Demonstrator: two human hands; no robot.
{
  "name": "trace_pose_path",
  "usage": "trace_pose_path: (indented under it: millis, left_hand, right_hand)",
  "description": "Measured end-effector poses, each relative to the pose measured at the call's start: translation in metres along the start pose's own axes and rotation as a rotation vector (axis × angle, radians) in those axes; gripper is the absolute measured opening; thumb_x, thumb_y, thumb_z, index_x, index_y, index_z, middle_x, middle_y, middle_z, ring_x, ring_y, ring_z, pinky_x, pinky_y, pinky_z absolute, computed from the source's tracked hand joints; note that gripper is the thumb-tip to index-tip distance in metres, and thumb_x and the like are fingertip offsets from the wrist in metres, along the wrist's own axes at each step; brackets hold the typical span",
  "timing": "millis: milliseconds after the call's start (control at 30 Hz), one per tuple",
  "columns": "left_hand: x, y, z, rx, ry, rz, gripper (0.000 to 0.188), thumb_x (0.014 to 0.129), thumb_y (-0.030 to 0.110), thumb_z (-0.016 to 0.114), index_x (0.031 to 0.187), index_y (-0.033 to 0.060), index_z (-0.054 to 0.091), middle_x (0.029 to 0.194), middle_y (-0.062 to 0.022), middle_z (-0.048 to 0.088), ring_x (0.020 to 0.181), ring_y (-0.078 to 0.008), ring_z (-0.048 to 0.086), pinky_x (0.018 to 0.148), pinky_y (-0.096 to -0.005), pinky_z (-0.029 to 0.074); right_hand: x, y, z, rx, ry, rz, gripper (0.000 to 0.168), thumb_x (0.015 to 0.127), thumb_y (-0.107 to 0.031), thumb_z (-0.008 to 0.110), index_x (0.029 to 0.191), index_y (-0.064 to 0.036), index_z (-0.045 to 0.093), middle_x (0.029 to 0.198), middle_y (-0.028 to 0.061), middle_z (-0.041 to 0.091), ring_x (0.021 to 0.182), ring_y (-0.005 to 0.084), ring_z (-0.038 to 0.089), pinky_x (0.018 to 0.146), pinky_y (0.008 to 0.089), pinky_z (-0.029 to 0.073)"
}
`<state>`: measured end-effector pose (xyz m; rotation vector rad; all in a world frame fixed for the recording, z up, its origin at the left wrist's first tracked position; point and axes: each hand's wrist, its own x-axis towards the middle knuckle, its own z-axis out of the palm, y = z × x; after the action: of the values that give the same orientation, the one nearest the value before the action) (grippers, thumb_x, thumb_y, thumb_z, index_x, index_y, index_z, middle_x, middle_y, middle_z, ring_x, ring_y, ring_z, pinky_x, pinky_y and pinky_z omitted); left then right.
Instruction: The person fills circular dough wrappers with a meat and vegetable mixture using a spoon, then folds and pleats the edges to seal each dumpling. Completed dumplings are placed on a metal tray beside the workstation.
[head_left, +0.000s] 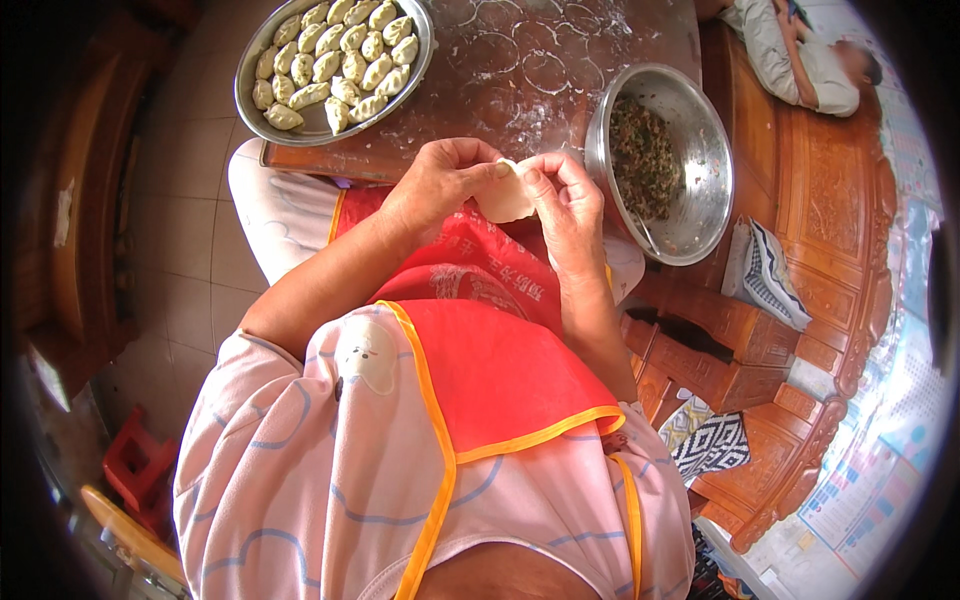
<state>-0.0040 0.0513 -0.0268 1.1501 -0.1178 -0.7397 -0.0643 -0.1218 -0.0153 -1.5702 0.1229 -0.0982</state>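
Both hands pinch one thin, round dough wrapper (504, 196) just off the table's near edge. My left hand (442, 180) has its thumb and fingers on the wrapper's upper left rim. On the right side, my right hand (566, 195) grips the opposite rim between thumb and curled fingers. No filling shows on the wrapper's visible face. Right of my right hand, a deep steel bowl (712, 161) holds a minced filling (643, 157) with green bits, and a utensil handle (643, 231) leans inside. At upper left, a round steel tray (246, 97) carries several pleated dumplings (326, 64).
Flour rings and smears mark the brown wooden table (480, 97). A red apron (517, 367) covers my lap. Carved wooden benches (825, 217) with cushions (772, 277) line the right side, where a person (802, 64) reclines. A red plastic stool (139, 457) stands at lower left.
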Motion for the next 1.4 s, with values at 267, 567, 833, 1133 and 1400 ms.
trace_pose_path:
  millis: [267, 567, 833, 1133, 1400]
  left_hand:
    - [-0.005, 0.01, 0.0, 0.213, -0.041, 0.009, 0.02, 0.093, 0.02, 0.071, 0.096, 0.0009, 0.072, 0.082, 0.0004, 0.068, 0.076, -0.0061, 0.059, 0.069, -0.0237, 0.048]
    - [-0.006, -0.004, -0.011, -0.213, -0.13, -0.08, 0.017, 0.092, 0.017, 0.072, 0.098, 0.0019, 0.069, 0.089, -0.0026, 0.069, 0.082, -0.0103, 0.063, 0.077, -0.0265, 0.052]
    - [-0.006, -0.011, -0.006, -0.145, -0.054, 0.011, 0.011, 0.088, 0.004, 0.072, 0.098, 0.0006, 0.066, 0.094, -0.0052, 0.07, 0.086, -0.013, 0.066, 0.081, -0.0272, 0.053]
    - [-0.008, -0.01, -0.007, -0.026, -0.047, -0.06, 0.016, 0.089, 0.006, 0.07, 0.103, -0.0015, 0.068, 0.093, -0.0058, 0.07, 0.083, -0.0127, 0.066, 0.078, -0.027, 0.053]
    - [-0.009, -0.009, -0.003, -0.274, -0.093, -0.095, 0.021, 0.091, 0.008, 0.065, 0.109, -0.0033, 0.066, 0.101, -0.0103, 0.07, 0.09, -0.0179, 0.069, 0.086, -0.0332, 0.056]
  right_hand:
    - [0.002, -0.013, 0.0, 0.082, -0.062, 0.131, 0.014, 0.096, -0.01, 0.066, 0.106, -0.001, 0.063, 0.092, -0.0015, 0.063, 0.084, 0.0041, 0.055, 0.076, 0.0188, 0.044]
    - [-0.001, 0.001, -0.004, -0.029, 0.015, 0.012, 0.011, 0.099, -0.014, 0.062, 0.098, -0.003, 0.061, 0.089, -0.0013, 0.062, 0.081, 0.0061, 0.055, 0.074, 0.0218, 0.047]
    - [-0.002, 0.001, -0.001, 0.157, 0.001, 0.019, 0.013, 0.098, -0.015, 0.065, 0.099, -0.004, 0.06, 0.092, -0.0012, 0.062, 0.08, 0.0045, 0.053, 0.075, 0.0206, 0.045]
    - [-0.004, 0.004, 0.002, -0.013, 0.04, -0.004, 0.007, 0.093, -0.007, 0.068, 0.093, -0.001, 0.065, 0.086, -0.001, 0.064, 0.08, 0.0047, 0.056, 0.072, 0.0211, 0.046]
    - [-0.006, 0.007, 0.01, -0.124, 0.192, -0.116, 0.013, 0.097, -0.009, 0.061, 0.09, 0.001, 0.066, 0.081, 0.0006, 0.065, 0.076, 0.0063, 0.056, 0.067, 0.0249, 0.048]
